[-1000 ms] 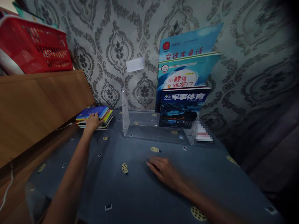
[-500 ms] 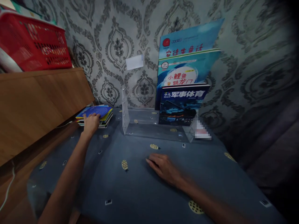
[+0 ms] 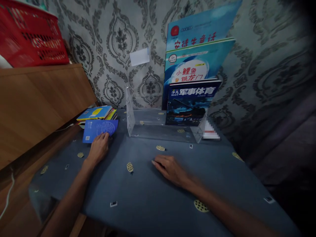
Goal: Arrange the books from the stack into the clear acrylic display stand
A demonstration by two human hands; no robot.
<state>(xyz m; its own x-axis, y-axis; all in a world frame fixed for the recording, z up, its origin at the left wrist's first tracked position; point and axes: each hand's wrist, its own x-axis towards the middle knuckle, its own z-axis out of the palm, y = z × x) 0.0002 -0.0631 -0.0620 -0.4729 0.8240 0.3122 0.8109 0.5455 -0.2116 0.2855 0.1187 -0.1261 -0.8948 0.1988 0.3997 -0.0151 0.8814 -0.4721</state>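
At the left of the table, my left hand is closed on the lower right edge of a thin blue book. That book is tilted in front of a small stack of books, whose top one has a light blue cover with yellow. My right hand rests on the tablecloth near the middle, its fingers loosely curled together with nothing visible in them. Beyond it stands a clear acrylic book rack. On the rack's right side, a dark blue book, a teal book and a taller blue book stand in stepped rows.
A grey-blue cloth with a pineapple print covers the table. To the left are a wooden cabinet and a red basket on it. A white paper is on the patterned wall behind. A dark curtain hangs at the right.
My left hand has drawn the blue book off the top of the stack, toward me, uncovering the light blue book. My right hand stays at its place on the table. The view has tipped slightly downward.
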